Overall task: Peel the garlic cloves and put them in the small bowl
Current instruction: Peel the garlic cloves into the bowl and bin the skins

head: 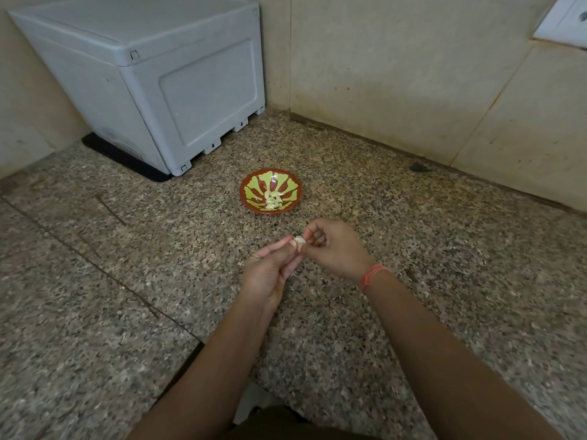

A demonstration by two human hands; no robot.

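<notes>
Above the speckled surface (428, 236), the left hand (273, 271) and right hand (333, 246) pinch one garlic clove (299, 240) between their fingertips. Just beyond, the small bowl (246, 193) holds peeled cloves (273, 200). Risk: the slick clove may squirt free and land short of the bowl.

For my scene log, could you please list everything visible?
counter: one, speckled granite, underneath
small bowl: one, red-brown and green, mid-counter
peeled cloves: several, pale, in that bowl
garlic clove: one, whitish, held before the bowl
box: one, grey, back left
mat: one, black, under the box
wall tiles: several, beige, behind
wall plate: one, white, top right
thread band: one, orange, right wrist
left hand: one, pinching the clove
right hand: one, pinching the clove
</notes>
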